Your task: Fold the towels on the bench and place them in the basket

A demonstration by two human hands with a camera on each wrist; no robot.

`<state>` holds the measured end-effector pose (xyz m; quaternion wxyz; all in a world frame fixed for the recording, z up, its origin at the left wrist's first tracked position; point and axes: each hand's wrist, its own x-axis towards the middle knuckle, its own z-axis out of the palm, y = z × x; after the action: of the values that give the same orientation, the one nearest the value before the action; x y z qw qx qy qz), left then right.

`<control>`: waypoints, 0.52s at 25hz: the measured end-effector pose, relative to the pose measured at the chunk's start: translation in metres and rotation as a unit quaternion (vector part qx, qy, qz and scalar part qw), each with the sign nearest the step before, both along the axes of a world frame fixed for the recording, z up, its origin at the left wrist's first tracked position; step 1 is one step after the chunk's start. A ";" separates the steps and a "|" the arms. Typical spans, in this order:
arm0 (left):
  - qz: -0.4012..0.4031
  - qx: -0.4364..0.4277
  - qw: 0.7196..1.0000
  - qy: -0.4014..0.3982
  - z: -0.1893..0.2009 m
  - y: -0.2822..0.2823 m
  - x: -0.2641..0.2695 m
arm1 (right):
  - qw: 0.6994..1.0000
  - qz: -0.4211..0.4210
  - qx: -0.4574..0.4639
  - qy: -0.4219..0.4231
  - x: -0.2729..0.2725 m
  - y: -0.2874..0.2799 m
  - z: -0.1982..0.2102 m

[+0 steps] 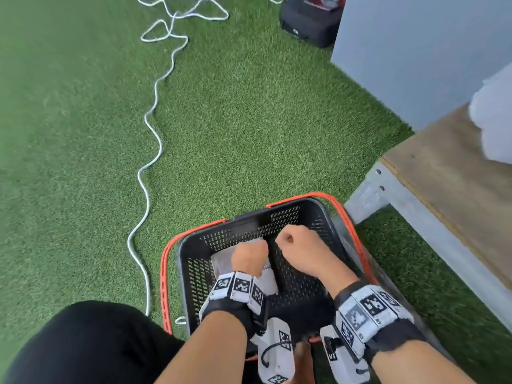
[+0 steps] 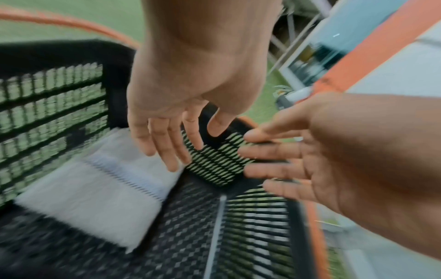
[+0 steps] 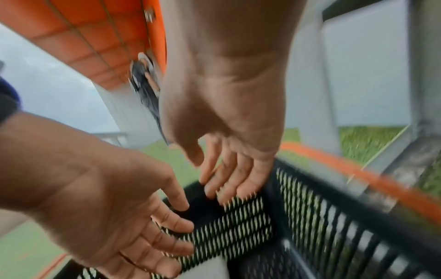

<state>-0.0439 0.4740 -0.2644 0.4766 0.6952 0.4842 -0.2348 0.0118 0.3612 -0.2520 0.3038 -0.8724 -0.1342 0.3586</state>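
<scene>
Lying lengthwise along basket (image 1: 310,209)'s left wall, folded towel (image 2: 95,196) below both relaxed hands.

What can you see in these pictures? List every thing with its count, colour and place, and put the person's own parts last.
basket: one, black mesh with orange handles, on the grass in front of the person
folded towel: one, white, lying on the basket's floor at its left side
unfolded towel: one seen, white, on the bench at the picture's right edge
bench: one, wooden top on a grey metal frame, right of the basket
cable: one, white, snaking across the grass on the left
case: one, black, on the grass at the far end
wall: grey, behind the bench
grass: green, covering the ground
left hand: fingers relaxed, over the folded towel, holding nothing
right hand: fingers relaxed, inside the basket, holding nothing
</scene>
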 end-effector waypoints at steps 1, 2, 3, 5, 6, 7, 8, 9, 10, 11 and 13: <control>0.021 -0.008 0.999 -0.026 0.019 -0.005 0.003 | 0.997 -0.040 0.043 -0.050 -0.002 -0.013 0.023; 0.053 0.005 0.997 -0.053 0.032 -0.012 0.006 | 0.988 -0.080 0.088 -0.097 -0.005 -0.026 0.046; 0.078 0.001 0.995 -0.065 0.055 -0.025 0.009 | 0.977 -0.113 0.128 -0.129 -0.010 -0.039 0.070; 0.039 0.027 0.990 -0.134 0.096 -0.051 0.016 | 0.955 -0.155 0.190 -0.165 -0.022 -0.066 0.115; 0.021 0.048 0.982 -0.181 0.116 -0.067 0.020 | 0.945 -0.174 0.211 -0.177 -0.029 -0.084 0.137; 0.002 0.058 0.974 -0.221 0.137 -0.084 0.023 | 0.939 -0.187 0.221 -0.186 -0.036 -0.102 0.157; -0.019 0.074 0.964 -0.254 0.158 -0.103 0.027 | 0.933 -0.201 0.224 -0.198 -0.043 -0.122 0.175; -0.038 0.080 0.956 -0.279 0.178 -0.121 0.031 | 0.928 -0.213 0.218 -0.213 -0.048 -0.141 0.191; -0.061 0.077 0.948 -0.304 0.193 -0.140 0.035 | 0.923 -0.228 0.209 -0.230 -0.051 -0.161 0.203; -0.090 0.069 0.939 -0.325 0.209 -0.161 0.038 | 0.917 -0.247 0.196 -0.245 -0.055 -0.182 0.215; -0.135 0.052 0.922 -0.359 0.227 -0.193 0.045 | 0.915 -0.266 0.161 -0.258 -0.058 -0.216 0.232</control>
<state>0.0014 0.2808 -0.0376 0.5456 0.8153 0.1937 -0.0063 -0.0461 0.1447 -0.0197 0.4788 -0.8775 -0.0271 0.0011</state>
